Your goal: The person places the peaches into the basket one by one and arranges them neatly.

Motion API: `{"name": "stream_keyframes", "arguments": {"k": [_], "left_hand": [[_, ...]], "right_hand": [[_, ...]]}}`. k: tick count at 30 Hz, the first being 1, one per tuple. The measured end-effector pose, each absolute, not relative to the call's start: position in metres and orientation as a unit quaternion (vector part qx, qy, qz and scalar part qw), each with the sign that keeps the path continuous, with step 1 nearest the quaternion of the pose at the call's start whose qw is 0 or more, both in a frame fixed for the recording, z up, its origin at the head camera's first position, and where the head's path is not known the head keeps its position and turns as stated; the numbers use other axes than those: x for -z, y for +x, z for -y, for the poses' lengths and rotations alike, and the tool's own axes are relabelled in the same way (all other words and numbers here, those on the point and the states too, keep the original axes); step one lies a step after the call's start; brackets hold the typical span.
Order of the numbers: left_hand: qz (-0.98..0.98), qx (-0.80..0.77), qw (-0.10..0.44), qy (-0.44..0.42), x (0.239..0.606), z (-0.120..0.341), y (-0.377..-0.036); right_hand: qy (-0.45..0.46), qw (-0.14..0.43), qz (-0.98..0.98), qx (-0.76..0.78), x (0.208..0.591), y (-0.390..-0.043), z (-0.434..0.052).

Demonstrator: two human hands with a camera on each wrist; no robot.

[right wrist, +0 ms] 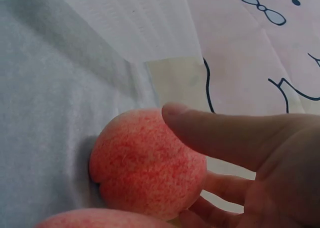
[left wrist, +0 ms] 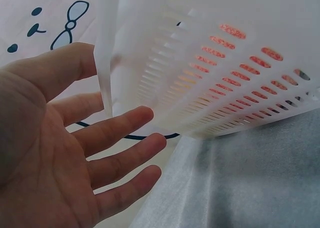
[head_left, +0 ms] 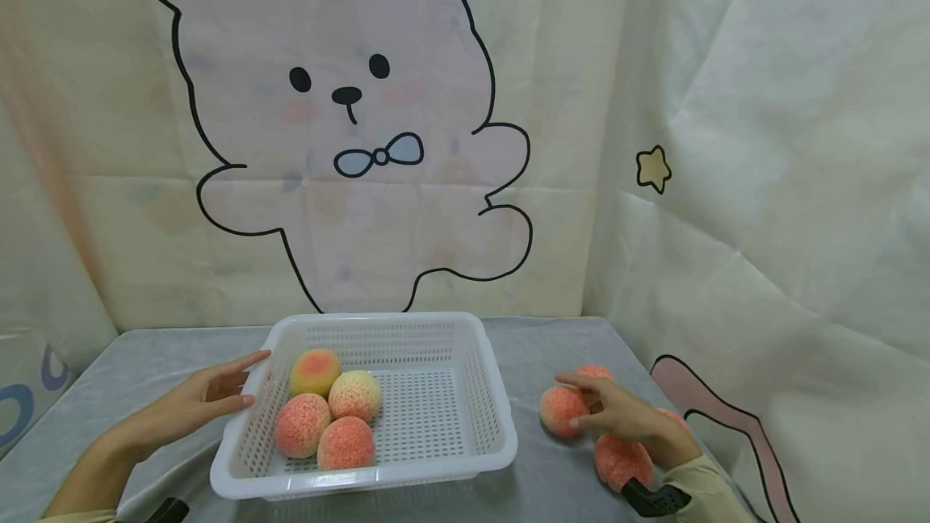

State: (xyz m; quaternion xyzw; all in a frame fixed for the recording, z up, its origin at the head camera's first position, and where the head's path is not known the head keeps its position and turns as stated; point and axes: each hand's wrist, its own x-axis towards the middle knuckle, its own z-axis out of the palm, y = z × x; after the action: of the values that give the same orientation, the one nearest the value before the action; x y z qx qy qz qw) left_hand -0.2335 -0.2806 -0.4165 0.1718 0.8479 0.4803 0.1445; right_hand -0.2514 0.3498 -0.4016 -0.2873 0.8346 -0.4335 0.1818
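A white plastic basket holds several peaches, among them a yellow one and a red one, grouped at its left side. My left hand is at the basket's left rim, with its thumb and index finger touching the rim and its other fingers spread loosely along the outer wall. To the right of the basket, my right hand holds a pinkish-red peach, its thumb over one side and its fingers round the other. That peach stands on the grey cloth.
More peaches lie around my right hand: one behind it, one in front and one partly hidden by the wrist. Grey cloth covers the table. A curtain with a cartoon animal hangs behind.
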Motion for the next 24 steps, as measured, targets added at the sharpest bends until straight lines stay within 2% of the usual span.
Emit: {"name": "stream_keyframes", "arguments": {"k": [7,17,24], "left_hand": [[-0.848,-0.476,0.149,0.180,0.414,0.281,-0.234],[-0.845,-0.480,0.154,0.178,0.414,0.281,-0.235],[-0.830,-0.498,0.160,0.195,0.415,0.283,-0.235]], "right_hand": [[-0.337,0.169,-0.818,0.434,0.409,-0.256,-0.349],[-0.302,0.175,-0.839,0.418,0.407,-0.255,-0.343],[-0.294,0.157,-0.855,0.398,0.402,-0.255,-0.337]]}}
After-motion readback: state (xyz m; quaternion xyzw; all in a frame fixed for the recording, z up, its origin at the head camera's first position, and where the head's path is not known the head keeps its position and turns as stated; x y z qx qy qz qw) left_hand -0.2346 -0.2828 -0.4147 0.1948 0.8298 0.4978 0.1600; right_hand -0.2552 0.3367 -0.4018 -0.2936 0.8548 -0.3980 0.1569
